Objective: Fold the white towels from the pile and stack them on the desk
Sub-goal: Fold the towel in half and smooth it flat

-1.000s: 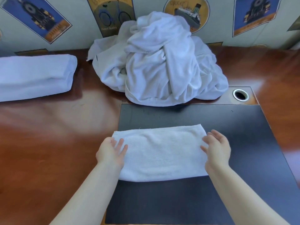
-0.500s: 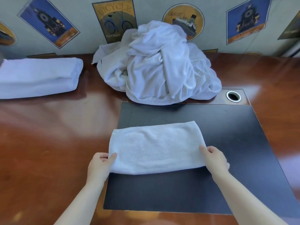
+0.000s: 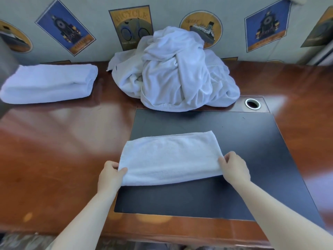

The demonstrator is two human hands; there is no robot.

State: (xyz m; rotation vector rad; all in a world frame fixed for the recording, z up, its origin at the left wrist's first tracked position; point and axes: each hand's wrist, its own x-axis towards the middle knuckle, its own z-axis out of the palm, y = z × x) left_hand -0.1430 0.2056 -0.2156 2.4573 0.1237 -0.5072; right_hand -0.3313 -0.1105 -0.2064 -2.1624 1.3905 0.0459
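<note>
A half-folded white towel (image 3: 169, 157) lies as a wide strip on the black desk mat (image 3: 234, 192). My left hand (image 3: 110, 175) pinches its near left corner, thumb on top. My right hand (image 3: 235, 167) grips its near right corner, and the near edge is lifted slightly off the mat. Behind the mat sits the pile of crumpled white towels (image 3: 176, 73) against the wall. A folded white towel (image 3: 48, 83) rests at the far left of the wooden desk (image 3: 54, 150).
A round metal cable hole (image 3: 252, 104) sits at the mat's far right corner. The wall behind the desk is papered with poster prints (image 3: 132, 24). The desk's front edge (image 3: 162, 231) runs close below my forearms.
Both hands slid from the towel's side edges down to its near corners and closed on them. The near edge has begun to lift. The view has tilted and shows more of the desk.
</note>
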